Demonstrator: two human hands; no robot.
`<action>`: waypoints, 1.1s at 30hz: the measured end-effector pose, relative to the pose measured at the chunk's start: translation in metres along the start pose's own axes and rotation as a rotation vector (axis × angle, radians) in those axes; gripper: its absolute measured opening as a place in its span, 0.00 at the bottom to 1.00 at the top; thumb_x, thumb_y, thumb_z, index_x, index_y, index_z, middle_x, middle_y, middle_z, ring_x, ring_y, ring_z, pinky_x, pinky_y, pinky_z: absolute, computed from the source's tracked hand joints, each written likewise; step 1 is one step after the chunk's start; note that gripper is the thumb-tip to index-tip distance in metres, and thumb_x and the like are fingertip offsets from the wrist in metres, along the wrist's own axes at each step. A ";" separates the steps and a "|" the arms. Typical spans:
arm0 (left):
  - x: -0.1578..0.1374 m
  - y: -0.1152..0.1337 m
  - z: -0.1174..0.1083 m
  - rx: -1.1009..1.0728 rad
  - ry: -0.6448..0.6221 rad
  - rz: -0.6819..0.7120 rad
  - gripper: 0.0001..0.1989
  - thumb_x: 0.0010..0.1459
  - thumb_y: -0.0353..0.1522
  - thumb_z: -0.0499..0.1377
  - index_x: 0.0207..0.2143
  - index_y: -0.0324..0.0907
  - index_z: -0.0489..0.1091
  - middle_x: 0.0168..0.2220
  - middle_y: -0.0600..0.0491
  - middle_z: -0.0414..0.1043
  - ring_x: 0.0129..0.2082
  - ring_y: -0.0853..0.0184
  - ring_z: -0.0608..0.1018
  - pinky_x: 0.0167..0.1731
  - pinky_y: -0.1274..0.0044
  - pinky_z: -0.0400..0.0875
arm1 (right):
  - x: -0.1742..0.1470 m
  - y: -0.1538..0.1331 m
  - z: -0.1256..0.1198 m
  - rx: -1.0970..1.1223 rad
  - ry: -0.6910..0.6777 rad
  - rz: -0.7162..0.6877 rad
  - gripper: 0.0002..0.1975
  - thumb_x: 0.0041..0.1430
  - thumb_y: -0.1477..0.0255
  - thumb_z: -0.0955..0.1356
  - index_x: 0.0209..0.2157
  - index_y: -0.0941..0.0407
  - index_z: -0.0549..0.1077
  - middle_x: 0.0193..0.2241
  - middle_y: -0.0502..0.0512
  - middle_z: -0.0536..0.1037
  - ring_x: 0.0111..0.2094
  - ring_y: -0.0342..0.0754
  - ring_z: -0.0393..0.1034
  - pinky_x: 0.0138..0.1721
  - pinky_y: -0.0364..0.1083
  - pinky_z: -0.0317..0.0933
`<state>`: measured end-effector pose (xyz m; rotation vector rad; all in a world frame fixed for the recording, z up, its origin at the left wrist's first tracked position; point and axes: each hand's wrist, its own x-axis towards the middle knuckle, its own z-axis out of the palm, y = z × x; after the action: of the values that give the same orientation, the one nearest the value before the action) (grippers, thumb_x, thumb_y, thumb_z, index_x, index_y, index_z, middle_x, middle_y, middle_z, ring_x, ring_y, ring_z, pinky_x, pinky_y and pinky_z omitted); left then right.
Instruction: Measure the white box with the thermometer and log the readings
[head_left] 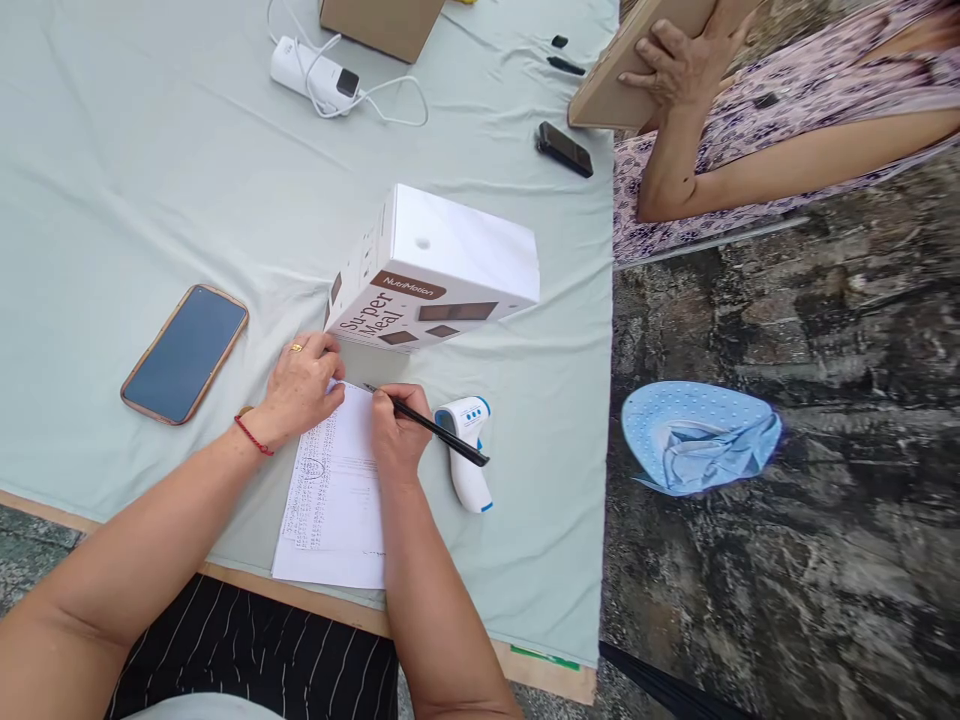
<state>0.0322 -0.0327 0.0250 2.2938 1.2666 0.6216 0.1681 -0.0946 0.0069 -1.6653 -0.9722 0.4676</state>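
My right hand [399,430] is closed around a black pen [450,440]. The pen's tip lies near the top of some white paper sheets [330,565], which carry dense rows of handwriting. My left hand [304,385], with a ring and a red cord bracelet [253,436], rests on the sheets' upper left corner, its fingers slightly bent and its thumb apart. Just beyond both hands stands a white carton [465,245] printed "NutriMotion Super Meal". A white and blue infrared thermometer [469,460] lies to the right of my right hand, partly behind the pen.
On the pale green tablecloth, a smartphone [184,354] lies at left. A white device with a cable [311,78] and a cardboard box [382,25] are farther back. A black device [564,150] lies near another person's hand [675,65] on a board. A blue hat [701,437] is beyond the right edge.
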 end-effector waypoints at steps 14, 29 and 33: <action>0.006 -0.012 0.006 -0.064 0.079 0.031 0.11 0.49 0.18 0.52 0.29 0.42 0.67 0.41 0.47 0.71 0.45 0.58 0.72 0.47 0.63 0.71 | 0.003 0.009 -0.033 -0.377 -0.168 -0.451 0.14 0.63 0.72 0.60 0.48 0.55 0.71 0.34 0.55 0.76 0.36 0.48 0.71 0.40 0.49 0.67; 0.029 -0.016 -0.002 -0.329 0.247 -0.318 0.26 0.47 0.29 0.62 0.50 0.43 0.59 0.53 0.44 0.63 0.57 0.54 0.67 0.56 0.59 0.65 | -0.025 0.015 -0.080 -0.726 -0.066 -0.208 0.24 0.56 0.65 0.65 0.54 0.57 0.71 0.45 0.63 0.73 0.47 0.56 0.68 0.48 0.53 0.63; 0.058 -0.023 0.000 -0.286 0.171 -0.196 0.45 0.41 0.30 0.67 0.61 0.42 0.52 0.60 0.40 0.60 0.63 0.47 0.62 0.61 0.55 0.59 | -0.001 0.031 -0.105 -0.802 -0.073 0.115 0.32 0.50 0.57 0.70 0.55 0.57 0.69 0.50 0.67 0.70 0.52 0.62 0.64 0.49 0.57 0.61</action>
<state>0.0445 0.0282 0.0214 1.8921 1.3614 0.8804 0.2550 -0.1615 0.0121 -2.4414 -1.2103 0.2140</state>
